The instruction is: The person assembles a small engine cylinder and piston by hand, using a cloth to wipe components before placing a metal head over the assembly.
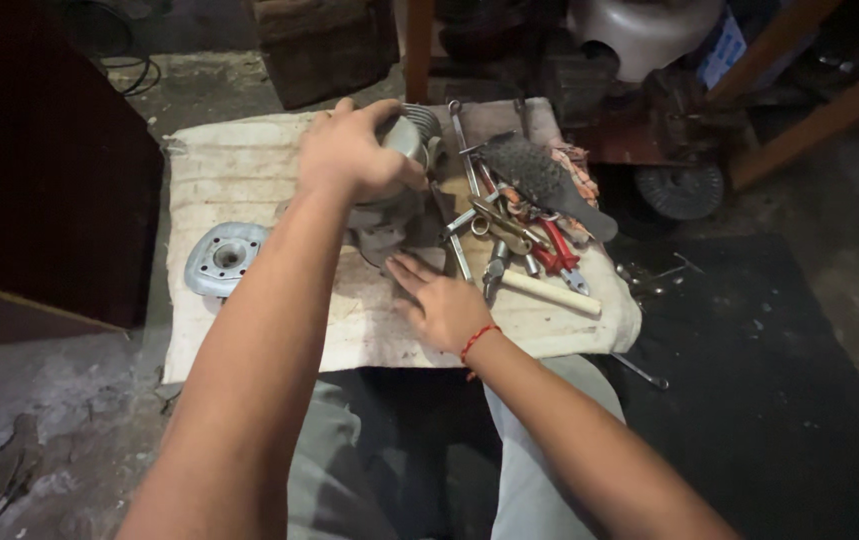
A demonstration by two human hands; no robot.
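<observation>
Head view: The left hand [349, 152] is closing over the top of a finned metal cylinder [401, 170], fingers wrapped around its upper rim; this grip is steadying the part upright on the cloth [239, 170]. The right hand [439, 305] is lying flat and open beside the cylinder's base, fingers spread, gripping nothing; the fingertips are reaching toward the lower edge of the part, which is partly hidden by the left forearm.

The cloth is covering a low platform and is serving as the work surface. A round cylinder head [226, 258] is lying flat on its left part, well apart from the hands. To the right, loose tools are piling together: wrenches [469, 215], a wire brush [539, 180], red pliers [559, 255] and a wooden handle [549, 293], all within reach of the right hand.

No container is visible on the cloth.
</observation>
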